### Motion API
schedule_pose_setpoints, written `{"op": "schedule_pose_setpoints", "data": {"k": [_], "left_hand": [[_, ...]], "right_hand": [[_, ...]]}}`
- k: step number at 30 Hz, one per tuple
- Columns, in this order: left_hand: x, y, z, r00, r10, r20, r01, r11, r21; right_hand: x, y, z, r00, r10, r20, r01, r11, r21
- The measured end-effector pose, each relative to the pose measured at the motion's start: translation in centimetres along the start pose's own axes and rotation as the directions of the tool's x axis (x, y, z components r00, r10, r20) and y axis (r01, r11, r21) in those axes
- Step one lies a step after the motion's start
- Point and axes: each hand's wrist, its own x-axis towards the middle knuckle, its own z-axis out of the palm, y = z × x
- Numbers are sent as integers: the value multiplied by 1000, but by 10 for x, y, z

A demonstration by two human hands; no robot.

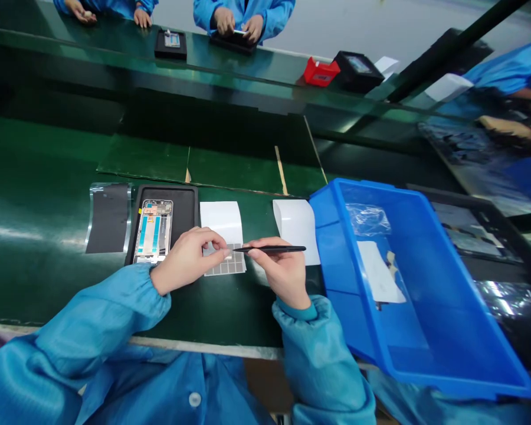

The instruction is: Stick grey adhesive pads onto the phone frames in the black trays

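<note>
My right hand (283, 271) holds a pair of black tweezers (277, 249), whose tip points left toward my left fingertips. My left hand (190, 260) is closed in a pinch at that tip; a tiny pale piece seems to be there, too small to name. Beneath the fingertips lies a sheet of grey square stickers (232, 267) with its white backing (221, 215) curling up behind. Left of it, an opened phone frame (154, 229) rests in a black tray (183, 206), partly covered by my left hand.
A dark grey sheet (109, 218) with clear edges lies left of the tray. Another white sheet (295, 227) curls beside a large blue bin (354, 330) holding plastic wrap and paper. Across the bench, co-workers' hands (236, 23) work near black trays and a red box (321, 72).
</note>
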Motion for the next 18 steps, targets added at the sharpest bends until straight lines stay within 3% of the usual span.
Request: {"op": "schedule_pose_setpoints", "data": {"k": [9, 18], "left_hand": [[-6, -10, 2, 994, -39, -103, 30, 995, -91], [-9, -10, 4, 994, -37, -105, 25, 993, -113]], "right_hand": [[-3, 6, 8, 998, 54, 41, -58, 993, 98], [-4, 8, 12, 996, 73, 49, -80, 986, 149]]}}
